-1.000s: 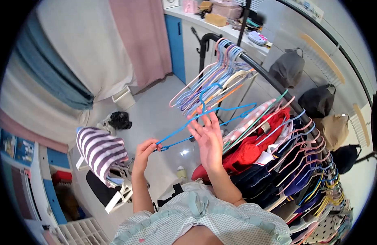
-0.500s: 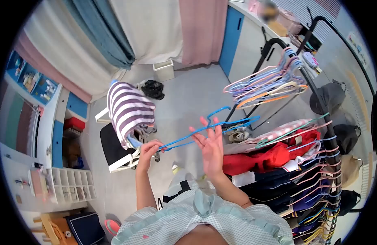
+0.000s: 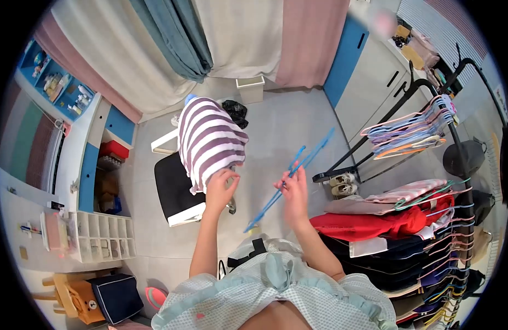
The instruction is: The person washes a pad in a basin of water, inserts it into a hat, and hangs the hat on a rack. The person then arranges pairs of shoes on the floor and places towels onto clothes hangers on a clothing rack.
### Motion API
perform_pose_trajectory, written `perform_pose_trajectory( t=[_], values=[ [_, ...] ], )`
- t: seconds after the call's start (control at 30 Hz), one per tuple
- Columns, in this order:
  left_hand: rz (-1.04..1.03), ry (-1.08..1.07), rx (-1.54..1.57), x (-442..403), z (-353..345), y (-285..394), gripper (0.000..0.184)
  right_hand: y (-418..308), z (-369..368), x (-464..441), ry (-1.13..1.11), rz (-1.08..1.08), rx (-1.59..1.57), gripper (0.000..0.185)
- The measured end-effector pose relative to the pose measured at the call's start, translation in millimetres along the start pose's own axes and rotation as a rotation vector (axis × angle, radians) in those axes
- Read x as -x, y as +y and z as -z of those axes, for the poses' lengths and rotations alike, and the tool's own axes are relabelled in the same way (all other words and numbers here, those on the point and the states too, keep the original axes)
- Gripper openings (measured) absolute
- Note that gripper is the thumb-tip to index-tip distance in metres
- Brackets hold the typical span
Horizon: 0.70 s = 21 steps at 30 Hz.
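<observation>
A blue hanger (image 3: pixel 268 204) hangs tilted in my right hand (image 3: pixel 295 195), whose fingers are bent around it near its hook. My left hand (image 3: pixel 221 190) is at the lower edge of a purple-and-white striped garment (image 3: pixel 210 140), draped over a white chair with a black seat (image 3: pixel 174 181). The left fingers are curled near the cloth; whether they pinch it I cannot tell. On the right, a black rack (image 3: pixel 463 165) carries several empty hangers (image 3: pixel 408 132) and a row of clothes, among them a red garment (image 3: pixel 364 223).
A white bin (image 3: pixel 250 91) and a black bag (image 3: pixel 235 113) are on the floor by the curtains. Shoes (image 3: pixel 343 184) lie by the rack's foot. White cubbies (image 3: pixel 105 236), a navy box (image 3: pixel 116 297) and an orange bag (image 3: pixel 84 301) stand at the left.
The view has swung right to left, toward the chair. My left hand has let go of the blue hanger and moved to the striped garment. The hanger has tilted steeply in my right hand.
</observation>
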<state>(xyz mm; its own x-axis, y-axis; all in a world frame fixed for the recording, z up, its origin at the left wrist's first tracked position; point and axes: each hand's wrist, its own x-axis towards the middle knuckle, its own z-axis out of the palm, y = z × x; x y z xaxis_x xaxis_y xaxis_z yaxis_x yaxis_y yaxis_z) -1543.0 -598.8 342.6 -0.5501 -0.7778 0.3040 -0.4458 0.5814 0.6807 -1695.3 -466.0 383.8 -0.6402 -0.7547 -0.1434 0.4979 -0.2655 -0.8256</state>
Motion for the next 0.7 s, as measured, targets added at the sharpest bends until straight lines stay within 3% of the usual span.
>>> perform_pose_trajectory(
  t=[0.27,0.43,0.57,0.67,0.7],
  values=[
    [-0.261,0.087,-0.367,-69,-32,-63,0.020,43,-11,-34,0.004,0.067,0.293,0.039],
    [-0.220,-0.084,-0.582,-96,-50,-83,0.040,72,-11,-46,0.018,0.026,0.421,0.038],
    [-0.206,-0.054,-0.630,-108,-62,-109,0.045,79,-18,-49,0.024,-0.078,0.442,0.034],
    [-0.289,-0.017,-0.852,-109,-70,-132,0.041,88,-23,-51,0.022,-0.036,0.509,0.028],
    [-0.251,-0.118,-0.856,-110,-68,-129,0.037,89,-26,-51,0.035,-0.049,0.480,0.027]
  ],
)
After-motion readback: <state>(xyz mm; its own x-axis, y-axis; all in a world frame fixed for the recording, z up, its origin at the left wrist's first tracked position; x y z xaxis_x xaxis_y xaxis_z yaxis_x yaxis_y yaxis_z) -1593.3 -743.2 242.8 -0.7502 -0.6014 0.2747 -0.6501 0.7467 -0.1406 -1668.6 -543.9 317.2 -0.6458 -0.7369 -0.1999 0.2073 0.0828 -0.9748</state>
